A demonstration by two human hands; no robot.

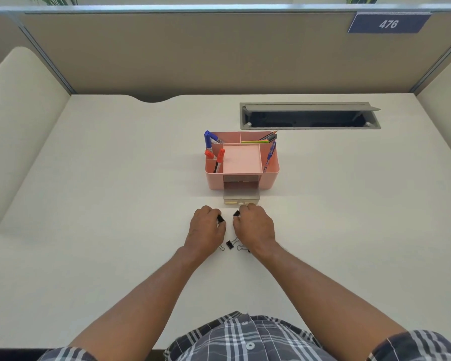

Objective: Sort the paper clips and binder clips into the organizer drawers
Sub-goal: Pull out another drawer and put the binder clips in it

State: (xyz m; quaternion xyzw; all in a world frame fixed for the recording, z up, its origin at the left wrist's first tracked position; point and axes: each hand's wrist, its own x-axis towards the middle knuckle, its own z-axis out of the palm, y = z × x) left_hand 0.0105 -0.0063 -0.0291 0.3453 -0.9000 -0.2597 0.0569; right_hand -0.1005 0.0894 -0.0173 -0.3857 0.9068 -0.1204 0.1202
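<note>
Left hand (206, 227) fingers curled, pinching black clip (220, 218); right hand (254, 226) likewise clamped on second clip (236, 213). Drawer (241, 197) open just beyond right fingertips. More clips (229, 244) on desk (115, 204) behind knuckles, between wrists. Judgement: clips light, rigid steel, wire loops floppy — pinch black body, not loops. No paper clips visible.

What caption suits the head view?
Both hands, left and right, each pinch a binder clip before the organizer's open drawer.
</note>
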